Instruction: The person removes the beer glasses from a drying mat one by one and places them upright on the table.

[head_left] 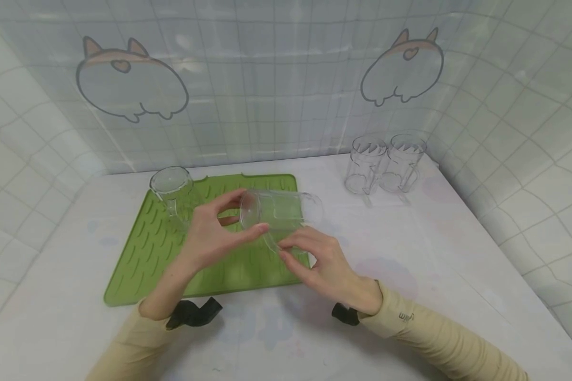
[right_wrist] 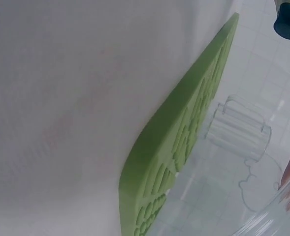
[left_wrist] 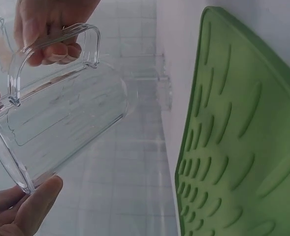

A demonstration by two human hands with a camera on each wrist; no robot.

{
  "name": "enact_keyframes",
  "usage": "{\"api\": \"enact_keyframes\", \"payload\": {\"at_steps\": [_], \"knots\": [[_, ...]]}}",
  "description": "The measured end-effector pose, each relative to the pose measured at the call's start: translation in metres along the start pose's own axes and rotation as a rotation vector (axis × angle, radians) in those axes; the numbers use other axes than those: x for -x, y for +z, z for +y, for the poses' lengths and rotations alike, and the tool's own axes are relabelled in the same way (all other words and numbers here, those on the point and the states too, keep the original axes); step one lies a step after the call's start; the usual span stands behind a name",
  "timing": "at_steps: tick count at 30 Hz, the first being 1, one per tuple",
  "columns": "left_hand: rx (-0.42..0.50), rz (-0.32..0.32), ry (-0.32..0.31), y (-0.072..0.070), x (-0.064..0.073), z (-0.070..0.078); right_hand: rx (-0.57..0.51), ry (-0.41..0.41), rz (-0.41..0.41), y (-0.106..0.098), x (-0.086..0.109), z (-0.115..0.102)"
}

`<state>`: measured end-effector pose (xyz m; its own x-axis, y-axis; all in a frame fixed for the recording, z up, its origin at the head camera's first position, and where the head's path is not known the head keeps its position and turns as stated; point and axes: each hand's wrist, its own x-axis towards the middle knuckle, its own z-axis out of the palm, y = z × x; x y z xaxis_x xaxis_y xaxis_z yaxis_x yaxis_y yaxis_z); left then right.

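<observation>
A clear glass mug [head_left: 286,209] is held lying on its side above the green mat [head_left: 157,264]. My left hand [head_left: 214,227] grips its left round end, thumb at the near side and fingers at the far side. My right hand [head_left: 319,259] pinches the handle, which points toward me and down. In the left wrist view the handle [left_wrist: 56,37] shows with the right fingers curled at it, and left fingers [left_wrist: 39,204] sit at the mug's ring-shaped end. Part of the held mug [right_wrist: 275,219] fills a corner of the right wrist view.
Another clear mug [head_left: 171,182] stands at the mat's back left corner. Two more mugs, a left one [head_left: 364,164] and a right one [head_left: 402,161], stand side by side at the back right of the white table [head_left: 434,248]. A tiled-pattern curtain [head_left: 271,79] hangs behind.
</observation>
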<state>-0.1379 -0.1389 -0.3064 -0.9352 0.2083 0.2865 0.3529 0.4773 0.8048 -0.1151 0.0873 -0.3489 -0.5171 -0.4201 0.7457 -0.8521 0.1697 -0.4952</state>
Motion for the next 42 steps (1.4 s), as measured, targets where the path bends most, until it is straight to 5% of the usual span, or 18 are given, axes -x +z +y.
{"api": "enact_keyframes", "payload": {"at_steps": [42], "knots": [[0.031, 0.081, -0.005, -0.031, -0.002, 0.007, 0.078, 0.038, 0.173, -0.018, -0.010, -0.001]]}}
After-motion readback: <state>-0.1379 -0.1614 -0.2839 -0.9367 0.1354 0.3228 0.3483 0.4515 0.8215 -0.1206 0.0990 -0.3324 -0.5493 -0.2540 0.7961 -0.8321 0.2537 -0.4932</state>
